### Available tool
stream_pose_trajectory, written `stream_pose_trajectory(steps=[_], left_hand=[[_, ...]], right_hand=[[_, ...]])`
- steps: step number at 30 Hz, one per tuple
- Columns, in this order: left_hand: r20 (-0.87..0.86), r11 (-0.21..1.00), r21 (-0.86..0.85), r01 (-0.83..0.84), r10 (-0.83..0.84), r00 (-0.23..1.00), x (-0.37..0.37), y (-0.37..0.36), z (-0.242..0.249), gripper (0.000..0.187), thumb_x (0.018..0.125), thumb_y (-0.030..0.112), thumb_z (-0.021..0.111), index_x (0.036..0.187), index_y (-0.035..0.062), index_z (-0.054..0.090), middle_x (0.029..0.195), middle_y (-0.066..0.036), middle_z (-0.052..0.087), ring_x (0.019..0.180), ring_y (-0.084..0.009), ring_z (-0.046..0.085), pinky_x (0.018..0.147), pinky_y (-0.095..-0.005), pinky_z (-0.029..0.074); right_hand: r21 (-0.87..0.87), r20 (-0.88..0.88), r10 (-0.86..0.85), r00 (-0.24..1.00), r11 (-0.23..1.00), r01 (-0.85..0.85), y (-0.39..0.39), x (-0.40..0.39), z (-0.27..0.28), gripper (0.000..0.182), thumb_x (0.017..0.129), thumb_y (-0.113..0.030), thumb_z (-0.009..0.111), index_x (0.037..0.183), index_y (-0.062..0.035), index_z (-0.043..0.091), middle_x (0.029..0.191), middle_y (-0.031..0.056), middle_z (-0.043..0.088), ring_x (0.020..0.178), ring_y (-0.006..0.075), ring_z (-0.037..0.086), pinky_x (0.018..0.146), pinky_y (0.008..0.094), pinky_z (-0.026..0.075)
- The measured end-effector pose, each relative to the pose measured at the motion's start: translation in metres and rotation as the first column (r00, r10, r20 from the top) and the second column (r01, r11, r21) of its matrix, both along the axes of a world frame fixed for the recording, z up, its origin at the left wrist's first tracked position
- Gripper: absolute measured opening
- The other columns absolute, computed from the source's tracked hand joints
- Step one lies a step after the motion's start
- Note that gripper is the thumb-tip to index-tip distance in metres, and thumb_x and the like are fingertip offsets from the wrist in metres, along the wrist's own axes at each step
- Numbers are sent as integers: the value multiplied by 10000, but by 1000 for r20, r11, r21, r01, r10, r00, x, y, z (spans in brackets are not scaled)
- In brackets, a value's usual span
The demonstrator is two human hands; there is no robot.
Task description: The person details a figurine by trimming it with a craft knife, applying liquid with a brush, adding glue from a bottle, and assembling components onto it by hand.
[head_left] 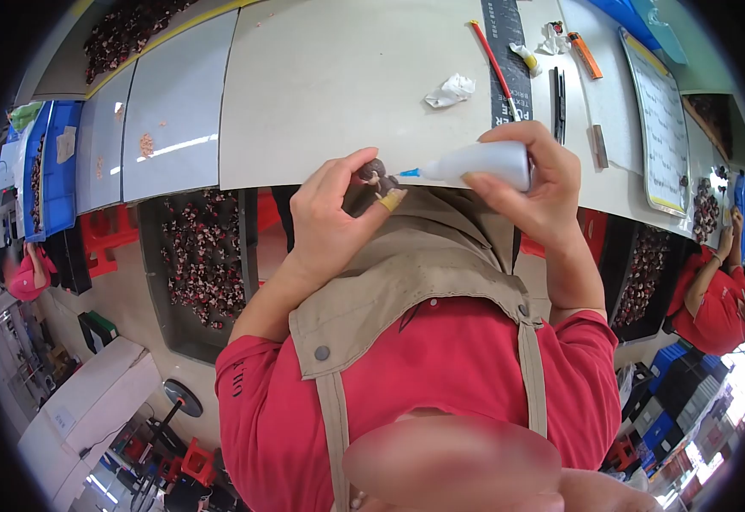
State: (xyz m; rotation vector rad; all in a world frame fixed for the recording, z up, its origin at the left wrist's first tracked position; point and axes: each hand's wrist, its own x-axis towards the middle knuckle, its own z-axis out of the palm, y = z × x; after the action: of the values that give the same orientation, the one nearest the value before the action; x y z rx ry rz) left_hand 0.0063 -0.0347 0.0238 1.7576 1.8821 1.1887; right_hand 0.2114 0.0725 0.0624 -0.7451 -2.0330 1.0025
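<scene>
Between thumb and fingers, my left hand (331, 209) pinches a small dark brown figurine (374, 171) with a paler part. Yellow tape wraps my left thumb. My right hand (543, 183) is wrapped round a whitish squeeze bottle (483, 164), held on its side. The bottle's blue needle tip (410, 172) points left, right at the figurine. Both hands are at the near edge of the white table (321, 94). A crumpled white tissue (451, 90) lies on the table beyond the bottle.
A red brush (493, 64), an orange cutter (585, 56) and a black pen (559, 107) lie at the right. A printed chart (654, 119) stands past them. Bins of small parts (203, 264) flank me. Co-workers in red (713, 299) sit on both sides.
</scene>
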Motion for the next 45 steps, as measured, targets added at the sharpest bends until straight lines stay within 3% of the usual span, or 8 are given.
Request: stream_pose_trajectory(steps=[7, 16, 26, 34, 37, 39, 41, 45], left_hand=[[330, 998, -9, 54, -48, 943, -21, -10, -3, 439, 674, 116, 788, 1052, 16, 588, 968, -77, 645, 877, -144, 595, 782, -273, 472], [676, 958, 199, 205, -285, 679, -24, -10, -6, 555, 755, 53, 724, 1227, -2, 436, 1243, -148, 520, 1122, -213, 526, 917, -292, 431], [768, 963, 141, 229, -252, 589, -21, -7, -9, 559, 757, 49, 721, 1239, -7, 445, 1240, -146, 523, 1119, -208, 521, 944, -315, 409], [841, 970, 86, 229, -194, 506, -12, -2, -10, 612, 761, 176, 736, 1267, -6, 443, 1201, -166, 557, 1087, -229, 555, 942, -310, 407], [867, 974, 62, 219, -161, 471, -10, -1, -8, 591, 785, 159, 711, 1277, -10, 430, 1215, -173, 543, 1108, -234, 541, 974, -327, 391], [905, 977, 52, 205, -133, 404, -6, 3, -7, 539, 807, 70, 658, 1284, -13, 422, 1216, -160, 536, 1124, -217, 523, 958, -323, 400], [932, 975, 44, 218, -119, 342, 0, 6, -7, 512, 828, 22, 604, 1297, -21, 403, 1221, -156, 526, 1141, -214, 509, 954, -323, 403], [982, 957, 76, 281, -120, 144, 10, 5, -3, 502, 862, 28, 511, 1328, -51, 341, 1234, -163, 502, 1171, -236, 488, 967, -333, 399]], right_hand=[[-335, -236, -192, 953, 936, 106, 23, -8, 8, 316, 765, -126, 710, 1026, -5, 580, 852, 38, 614, 727, 76, 575, 615, 196, 448], [-658, -355, -160, 921, 742, -124, 82, -50, -38, 414, 851, -239, 653, 1182, -31, 518, 1022, 50, 594, 951, 96, 554, 797, 205, 417], [-189, -91, -151, 984, 973, 131, 106, -72, -72, 418, 832, -328, 663, 1102, -30, 548, 1044, 71, 617, 984, 171, 580, 857, 330, 423], [297, 156, -392, 907, 894, 335, 97, -61, -63, 450, 791, -279, 684, 1139, -37, 532, 1141, 139, 585, 1048, 237, 560, 863, 347, 428], [186, -40, -225, 974, 956, 228, 61, -43, -31, 596, 709, -292, 755, 1206, -89, 495, 1120, 123, 577, 1091, 265, 516, 878, 368, 421], [18, -93, 131, 987, 991, -130, 23, -38, -22, 661, 668, -307, 779, 1218, -89, 486, 1141, 93, 564, 1103, 293, 492, 934, 401, 381], [174, -73, 240, 968, 959, -225, 0, -49, -26, 748, 602, -338, 802, 1229, -90, 478, 1154, 68, 556, 1121, 305, 474, 966, 406, 355], [260, 13, 163, 986, 952, -161, -5, -60, -48, 688, 578, -289, 798, 1177, -81, 531, 1154, 65, 552, 1133, 306, 470, 963, 410, 374]])
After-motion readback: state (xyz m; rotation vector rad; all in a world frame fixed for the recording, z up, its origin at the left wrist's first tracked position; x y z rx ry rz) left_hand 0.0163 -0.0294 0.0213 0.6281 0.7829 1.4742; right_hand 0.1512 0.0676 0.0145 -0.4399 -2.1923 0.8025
